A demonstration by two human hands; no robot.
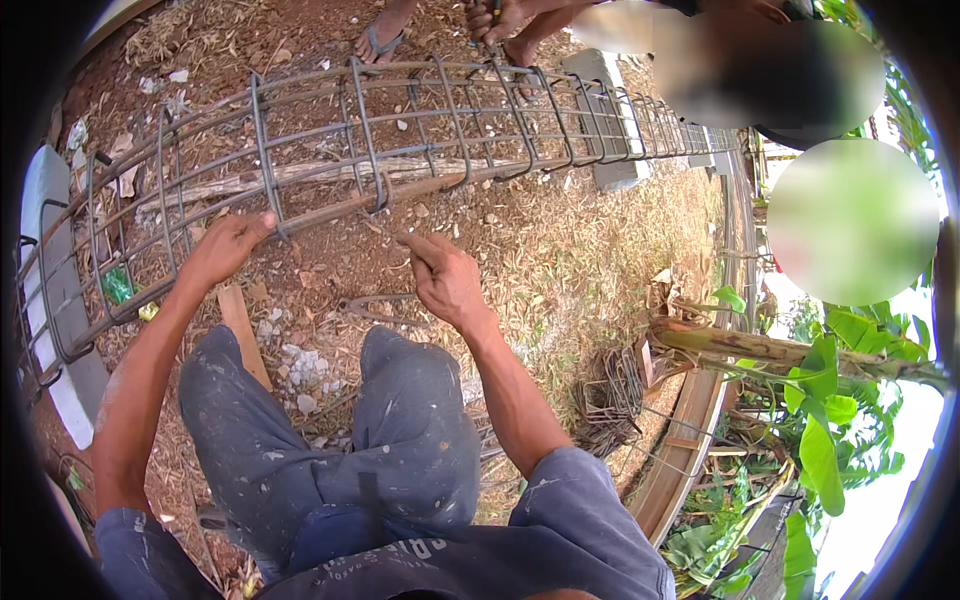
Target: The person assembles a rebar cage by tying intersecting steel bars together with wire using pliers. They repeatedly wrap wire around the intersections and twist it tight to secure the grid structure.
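Observation:
A long cage of steel rebar [325,212], with bent square stirrups tied along its bars, runs across in front of me from left to far right. My left hand [232,248] is closed on its near lower bar, the thumb beside the corner of a stirrup [262,150]. Just on my side of the cage, apart from it, my right hand [446,282] is closed in a pinch, the index finger toward the bars. Whatever sits between those fingertips is too small to name.
Pale blocks hold up the cage, one at the left [62,300] and one farther right [612,120]. Across the cage is another person's hand [495,20] and sandalled foot [383,40]. A wire bundle [612,405], wooden plank [243,335] and banana stem [760,350] lie nearby.

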